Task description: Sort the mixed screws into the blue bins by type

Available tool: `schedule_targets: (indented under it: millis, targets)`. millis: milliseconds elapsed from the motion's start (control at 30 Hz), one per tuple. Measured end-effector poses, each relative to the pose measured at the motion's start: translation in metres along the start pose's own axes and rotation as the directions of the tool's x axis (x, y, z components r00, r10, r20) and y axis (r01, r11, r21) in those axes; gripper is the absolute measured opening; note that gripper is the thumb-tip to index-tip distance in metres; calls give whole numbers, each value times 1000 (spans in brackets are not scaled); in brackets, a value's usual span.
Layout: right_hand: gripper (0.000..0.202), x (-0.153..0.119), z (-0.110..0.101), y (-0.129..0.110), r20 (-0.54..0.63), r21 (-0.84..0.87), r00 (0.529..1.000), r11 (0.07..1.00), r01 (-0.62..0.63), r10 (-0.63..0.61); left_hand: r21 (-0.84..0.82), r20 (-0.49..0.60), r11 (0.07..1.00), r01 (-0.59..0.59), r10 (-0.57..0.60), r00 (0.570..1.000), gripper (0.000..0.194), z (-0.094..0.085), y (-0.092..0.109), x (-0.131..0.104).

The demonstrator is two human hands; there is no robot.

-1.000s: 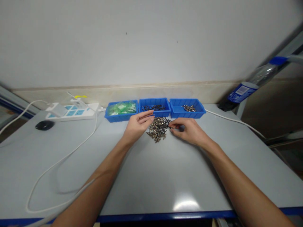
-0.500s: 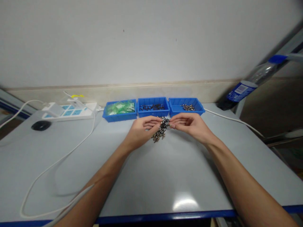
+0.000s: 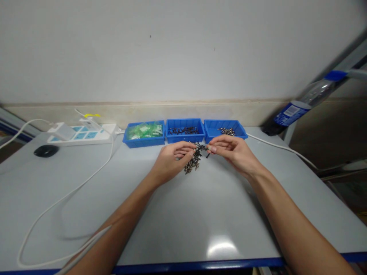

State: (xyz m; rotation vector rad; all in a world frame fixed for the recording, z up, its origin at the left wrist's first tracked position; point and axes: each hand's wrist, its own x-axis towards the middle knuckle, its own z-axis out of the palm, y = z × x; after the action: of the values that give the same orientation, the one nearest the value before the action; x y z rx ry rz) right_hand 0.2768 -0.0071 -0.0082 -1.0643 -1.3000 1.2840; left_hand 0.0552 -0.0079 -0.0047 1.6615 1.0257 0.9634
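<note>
Drawn slightly rightward since half a second ago: right hand (image 3: 233, 152), with a lone dark screw (image 3: 208, 156) now showing separately just in front of its fingertips. Left hand (image 3: 172, 157) almost unchanged in place.

Underneath, a smooth pale grey worktop (image 3: 172, 225) with a blue front edge and a bright glare (image 3: 222, 246) near that edge; behind it, a plain light wall (image 3: 183, 57) with a beige band along the bottom. Near the left back corner, a white power strip (image 3: 113, 130) and a black mouse (image 3: 46, 151); at the right back corner, a bottle (image 3: 292, 110) with blue cap and label. Along the back edge, three blue trays in a row: left tray (image 3: 143, 143) with green packets (image 3: 146, 130), middle tray (image 3: 183, 122) with dark screws, right tray (image 3: 220, 123) with silvery screws (image 3: 227, 131).

Loose and tangled, a pile of screws (image 3: 195, 160), small and slender, blackish toward the back edge, silvery to brassy toward the front.

Pile on the worktop, midway between its sides and nearer the back edge, in front of the middle tray and between both hands. Left fingers curled over its left side, thumb and forefinger slightly apart around a few screws, too small to make out any grip. Right thumb and forefinger nearly together at the pile's right rim; impossible to make out whether clamped on a screw, or whether the lone one hangs or lies
</note>
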Motion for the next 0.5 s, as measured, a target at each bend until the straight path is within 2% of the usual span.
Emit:
schedule_targets:
  millis: [200,500]
  targets:
    - [32,-2,6,-2,-10,139,997,988,-73,75,-74,2,997,-13,13,1000,28,2,-4,0]
    - [30,-3,11,1,63,192,993,976,-105,95,-183,-40,982,-37,30,999,23,8,-1,-3]
